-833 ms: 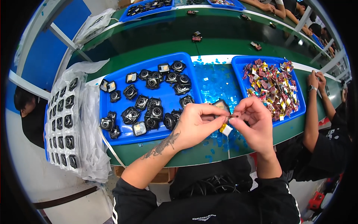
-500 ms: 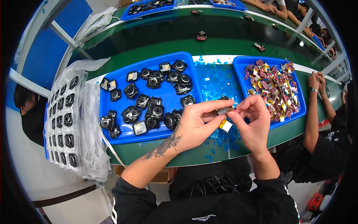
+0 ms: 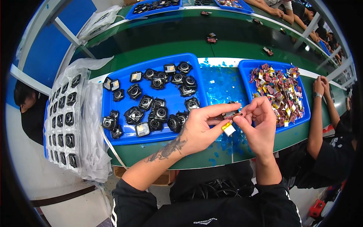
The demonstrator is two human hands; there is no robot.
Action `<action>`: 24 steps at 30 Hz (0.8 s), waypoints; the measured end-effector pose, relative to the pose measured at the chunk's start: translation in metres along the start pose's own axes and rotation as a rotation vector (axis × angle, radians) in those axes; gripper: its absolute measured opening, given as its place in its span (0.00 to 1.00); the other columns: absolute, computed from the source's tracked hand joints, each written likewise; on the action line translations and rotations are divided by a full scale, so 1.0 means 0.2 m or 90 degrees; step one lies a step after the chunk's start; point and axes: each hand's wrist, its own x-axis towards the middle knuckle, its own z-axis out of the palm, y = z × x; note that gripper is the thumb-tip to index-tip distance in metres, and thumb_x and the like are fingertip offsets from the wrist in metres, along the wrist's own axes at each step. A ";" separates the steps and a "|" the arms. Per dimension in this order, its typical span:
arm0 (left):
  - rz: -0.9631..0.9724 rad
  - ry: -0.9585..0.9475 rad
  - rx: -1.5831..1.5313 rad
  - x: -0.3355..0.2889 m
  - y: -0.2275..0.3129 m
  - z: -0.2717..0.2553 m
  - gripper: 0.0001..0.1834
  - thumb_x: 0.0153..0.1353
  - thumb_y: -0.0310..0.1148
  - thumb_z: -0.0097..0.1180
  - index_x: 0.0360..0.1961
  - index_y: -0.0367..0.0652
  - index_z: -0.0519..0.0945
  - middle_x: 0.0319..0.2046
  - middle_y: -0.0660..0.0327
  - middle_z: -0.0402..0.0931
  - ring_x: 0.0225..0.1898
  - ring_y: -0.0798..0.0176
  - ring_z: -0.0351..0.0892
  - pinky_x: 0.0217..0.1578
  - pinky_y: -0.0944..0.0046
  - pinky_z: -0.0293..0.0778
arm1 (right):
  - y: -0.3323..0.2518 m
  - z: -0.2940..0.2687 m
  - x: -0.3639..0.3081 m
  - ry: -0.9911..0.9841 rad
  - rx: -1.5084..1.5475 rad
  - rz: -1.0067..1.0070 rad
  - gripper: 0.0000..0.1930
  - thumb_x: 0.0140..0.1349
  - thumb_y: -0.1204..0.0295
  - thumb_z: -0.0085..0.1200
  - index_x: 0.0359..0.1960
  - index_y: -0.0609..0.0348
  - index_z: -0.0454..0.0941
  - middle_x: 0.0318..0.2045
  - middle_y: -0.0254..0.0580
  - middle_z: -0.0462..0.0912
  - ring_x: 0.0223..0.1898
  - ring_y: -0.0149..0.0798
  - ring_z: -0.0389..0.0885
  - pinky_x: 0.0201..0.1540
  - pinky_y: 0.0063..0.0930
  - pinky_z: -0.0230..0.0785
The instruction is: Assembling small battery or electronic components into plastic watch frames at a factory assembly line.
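Over the near edge of the green bench, my left hand [image 3: 200, 126] is closed on a small circuit board [image 3: 230, 113], thumb and forefinger gripping it. From the board hangs a flat battery [image 3: 228, 129], silver-white with yellow tape. My right hand [image 3: 261, 125] meets it from the other side, thumb and forefinger pinched at the board's right end; my fingertips partly cover what they grip. Left of my hands, a blue tray [image 3: 151, 140] holds several black watch cases [image 3: 160, 112]. At the right, another blue tray [image 3: 244, 81] is heaped with red circuit boards and batteries [image 3: 280, 94].
Blue film scraps [image 3: 221, 87] litter the bench between the trays. Clear plastic trays of watch cases [image 3: 70, 119] are stacked at far left. Loose boards [image 3: 211, 39] lie on the green belt [image 3: 151, 39] beyond. At the right, a co-worker's arms [image 3: 317, 113] reach in.
Loose boards on the belt have shifted right. My hands stay nearly in place, still closed around the board with the battery hanging below.
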 end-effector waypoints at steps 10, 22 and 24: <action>0.005 0.016 0.007 -0.01 -0.02 0.03 0.20 0.62 0.16 0.52 0.56 0.35 0.76 0.54 0.53 0.76 0.54 0.63 0.77 0.52 0.66 0.77 | 0.05 -0.01 -0.02 0.019 -0.107 -0.075 0.20 0.49 0.81 0.68 0.39 0.57 0.68 0.30 0.31 0.77 0.28 0.20 0.67 0.29 0.14 0.59; -0.028 0.033 -0.099 0.01 0.00 -0.02 0.30 0.61 0.15 0.52 0.66 0.38 0.64 0.54 0.50 0.74 0.55 0.64 0.75 0.52 0.64 0.77 | 0.01 0.04 0.05 -0.096 0.042 0.022 0.18 0.57 0.83 0.59 0.48 0.62 0.68 0.39 0.36 0.76 0.41 0.25 0.76 0.39 0.17 0.73; -0.042 0.059 -0.159 0.02 0.01 -0.01 0.38 0.60 0.14 0.53 0.70 0.41 0.55 0.59 0.48 0.68 0.53 0.62 0.77 0.51 0.64 0.77 | -0.02 0.02 0.14 -0.170 0.030 0.049 0.19 0.56 0.84 0.58 0.49 0.62 0.68 0.37 0.37 0.77 0.39 0.25 0.77 0.39 0.17 0.73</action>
